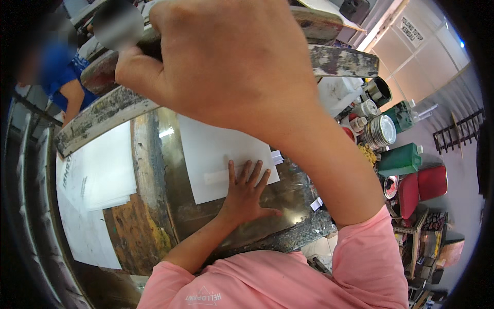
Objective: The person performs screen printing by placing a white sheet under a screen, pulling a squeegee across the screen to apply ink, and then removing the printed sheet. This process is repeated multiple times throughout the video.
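Observation:
My left hand (244,195) lies with spread fingers on a white sheet of paper (206,154), on a dark, shiny board (200,221). A small folded white tab (277,157) sits at the sheet's right edge. Close to the camera, my right hand (231,62) is closed around the near bar of a worn, paint-stained wooden screen printing frame (110,113), which is raised above the board. My hand hides part of the bar, and its fingertips are out of sight.
A stack of white sheets (105,170) lies on the left of the stained wooden table (131,232). Another white tab (316,204) rests near the board's right edge. Tins (380,131) and a green jug (400,159) stand at right, beside a red chair (432,183). Another person (69,77) is at far left.

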Demonstrator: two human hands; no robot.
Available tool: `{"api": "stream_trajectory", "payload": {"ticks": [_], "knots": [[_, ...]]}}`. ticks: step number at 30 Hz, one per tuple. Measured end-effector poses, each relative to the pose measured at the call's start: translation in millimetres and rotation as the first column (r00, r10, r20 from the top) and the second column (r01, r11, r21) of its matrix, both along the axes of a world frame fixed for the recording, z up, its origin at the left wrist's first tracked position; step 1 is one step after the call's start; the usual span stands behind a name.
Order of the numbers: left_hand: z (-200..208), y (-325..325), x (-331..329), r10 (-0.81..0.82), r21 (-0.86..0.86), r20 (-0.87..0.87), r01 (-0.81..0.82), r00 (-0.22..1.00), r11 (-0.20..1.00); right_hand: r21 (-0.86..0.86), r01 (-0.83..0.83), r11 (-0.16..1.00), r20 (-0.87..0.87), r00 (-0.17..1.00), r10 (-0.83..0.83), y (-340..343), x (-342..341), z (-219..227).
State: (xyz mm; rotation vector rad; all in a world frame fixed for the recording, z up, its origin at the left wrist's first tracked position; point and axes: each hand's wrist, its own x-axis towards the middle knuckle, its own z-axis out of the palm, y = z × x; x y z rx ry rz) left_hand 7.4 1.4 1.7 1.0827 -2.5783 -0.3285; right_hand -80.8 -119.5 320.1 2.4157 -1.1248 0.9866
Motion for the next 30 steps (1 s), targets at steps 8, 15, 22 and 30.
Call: {"api": "stream_trajectory", "payload": {"ticks": [8,15,22,30], "knots": [[-5,2,0,0.054,0.008,-0.075,-0.054,0.996,0.999,0.043,-0.133,0.990,0.034,0.991,0.131,16,-9,23],[121,-13,145,0.611,0.555,-0.743,-0.258,0.274,0.791,-0.065,0.125,0.990,0.006,0.992,-0.125,26,4,-36],[58,68,191,0.750,0.518,-0.493,-0.544,0.441,0.660,0.444,-0.021,0.896,-0.256,0.955,0.149,113,-35,-166],[-6,83,194,0.755,0.088,-0.110,-0.750,0.647,0.655,0.520,-0.031,0.854,-0.116,0.987,0.107,141,-22,-263]]}}
